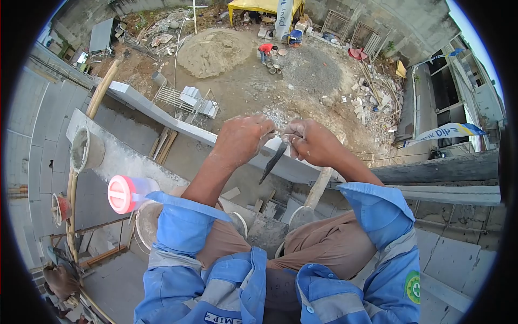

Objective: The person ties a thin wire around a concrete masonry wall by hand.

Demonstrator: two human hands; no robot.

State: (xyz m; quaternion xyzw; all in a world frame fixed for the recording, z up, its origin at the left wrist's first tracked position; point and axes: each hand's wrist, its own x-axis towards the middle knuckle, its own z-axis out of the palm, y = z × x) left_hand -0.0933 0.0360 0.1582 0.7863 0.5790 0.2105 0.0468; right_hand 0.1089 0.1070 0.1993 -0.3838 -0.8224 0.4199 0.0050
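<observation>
Both hands are raised in front of me, close together above the pale block wall (253,156). My left hand (243,137) is closed in a pinch, and what lies between its fingertips is too small to name. My right hand (313,141) is closed too, its fingertips a little apart from the left ones. A dark, narrow, pointed strip (273,163) slants down from the right fingertips. Something thin and light, perhaps a thread or wire, seems to span the gap between the hands. Dust coats the fingers.
A pink-lidded jug (123,194) and a mortar-stained bucket (87,149) stand on the plank (129,162) at left. Bamboo poles (102,89) rise beside it. Far below are a sand heap (216,51), gravel (313,70), rubble and a person in red (265,49).
</observation>
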